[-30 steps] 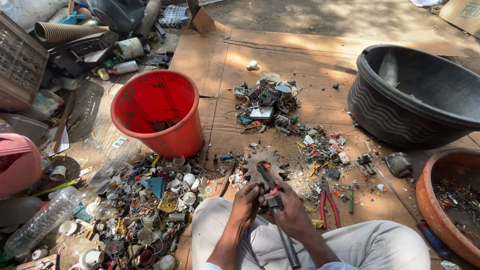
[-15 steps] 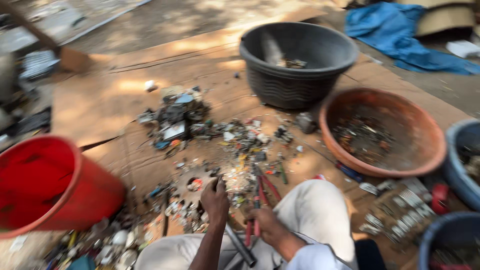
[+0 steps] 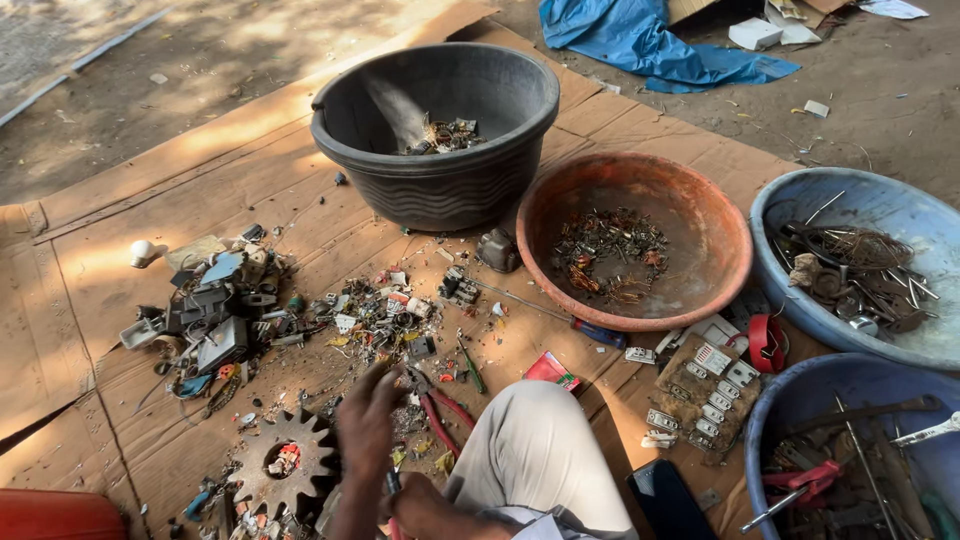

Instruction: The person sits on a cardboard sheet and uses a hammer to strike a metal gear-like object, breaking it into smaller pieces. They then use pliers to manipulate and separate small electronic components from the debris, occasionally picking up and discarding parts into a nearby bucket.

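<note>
From the head camera I look down on a sheet of flattened brown cardboard (image 3: 150, 190) laid on bare ground, with the person's knee in pale trousers (image 3: 535, 445) at the bottom middle.

The left hand (image 3: 368, 418) is raised just in front of that knee, fingers curled loosely downward over the scattered small scrap parts (image 3: 385, 315); I cannot tell whether it pinches anything. The right hand (image 3: 415, 497) sits lower, close against the left wrist, closed around a thin red-handled tool (image 3: 392, 500) that shows only as a short red and dark sliver at the bottom edge. The two hands are close together, almost touching.

Just right of the left hand a pair of red-handled pliers (image 3: 440, 410) lies flat on the cardboard, touched by neither hand. Left of the hands lies a dark rusty toothed gear wheel (image 3: 285, 462), flat on the cardboard. Further left is a heap of grey and blue broken electrical pieces (image 3: 215, 310).

Beyond the scrap stands a large black plastic tub (image 3: 440, 180) with a few bits inside. To its right is a shallow orange-brown clay-coloured basin (image 3: 700, 200) holding small metal fragments. At the right edge are two blue plastic basins (image 3: 780, 215) with wires and tools. A blue tarpaulin (image 3: 640, 40) lies at the top.
</note>
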